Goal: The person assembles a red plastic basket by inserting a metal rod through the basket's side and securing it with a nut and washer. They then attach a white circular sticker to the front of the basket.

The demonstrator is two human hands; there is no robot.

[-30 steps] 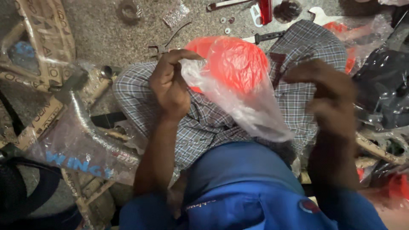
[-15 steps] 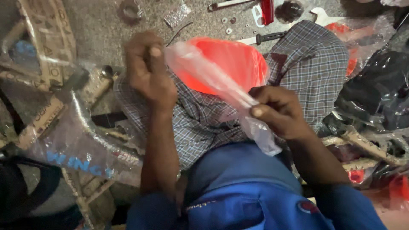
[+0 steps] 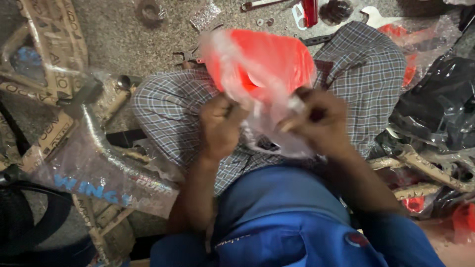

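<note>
Both hands are closed on a clear plastic bag (image 3: pixel 269 133) over the lap: the left hand (image 3: pixel 221 126) and right hand (image 3: pixel 316 121) pinch its near edge, and the red part (image 3: pixel 267 62) inside lies beyond them, toward the gritty floor (image 3: pixel 114 39).

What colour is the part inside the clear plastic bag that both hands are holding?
Bright red-orange part, seen through the clear plastic bag; the head view shows it best.
</note>
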